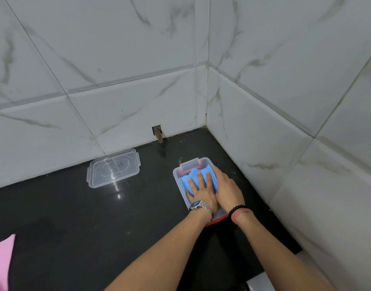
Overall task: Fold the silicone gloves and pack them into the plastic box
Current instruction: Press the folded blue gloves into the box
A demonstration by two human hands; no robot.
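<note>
Counter [75, 217]: dark and glossy, carrying the plastic box [176, 175] near the tiled corner.
Lid [113, 168]: lay well left of the box, against the wall.
Gloves [185, 181]: blue silicone, folded inside the box.
Left hand [200, 191]: fingers spread flat, pressing the gloves.
Right hand [227, 186]: flat beside it, fingers extended along the box's right wall.

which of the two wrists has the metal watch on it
The left hand, pressing flat on the blue glove, wears the metal watch; the right hand has a bead bracelet.
</note>
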